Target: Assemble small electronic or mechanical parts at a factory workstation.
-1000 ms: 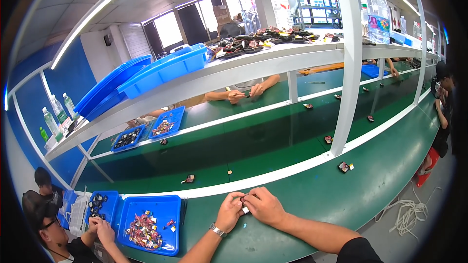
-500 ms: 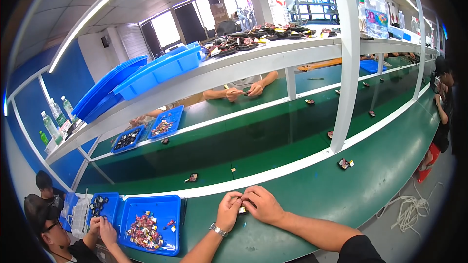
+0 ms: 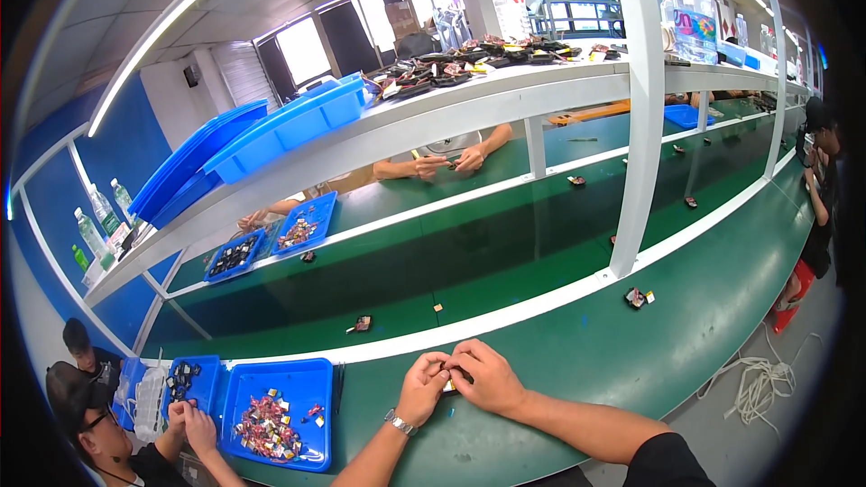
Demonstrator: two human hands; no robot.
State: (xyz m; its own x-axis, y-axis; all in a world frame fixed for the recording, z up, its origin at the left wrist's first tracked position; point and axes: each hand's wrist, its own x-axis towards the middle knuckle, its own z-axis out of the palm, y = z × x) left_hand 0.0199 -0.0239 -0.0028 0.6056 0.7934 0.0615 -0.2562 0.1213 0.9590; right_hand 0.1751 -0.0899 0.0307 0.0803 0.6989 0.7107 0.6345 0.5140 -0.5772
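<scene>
Both forearms come in from the lower edge and meet over the near edge of the green workbench (image 3: 577, 370). The left hand (image 3: 424, 388), with a wristwatch (image 3: 400, 422) on its wrist, curls its fingers inward toward the right hand (image 3: 487, 377), whose knuckles arch over the meeting point. Between the fingertips of both hands sits a small pale part (image 3: 448, 385), pinched from either side and mostly hidden, so its kind cannot be told. Compared with a second ago, the hands stay in the same spot on the bench, pressed close together, with the part still held between them; only the head's view has shifted slightly. The part lies right at the joined fingertips, just above the bench surface near its front edge. To the left, a blue tray (image 3: 280, 410) of mixed small components rests on the bench, and a neighbouring person's hands (image 3: 191, 422) work beside it. A small dark component (image 3: 637, 298) lies farther right, near the white upright post (image 3: 637, 126).
</scene>
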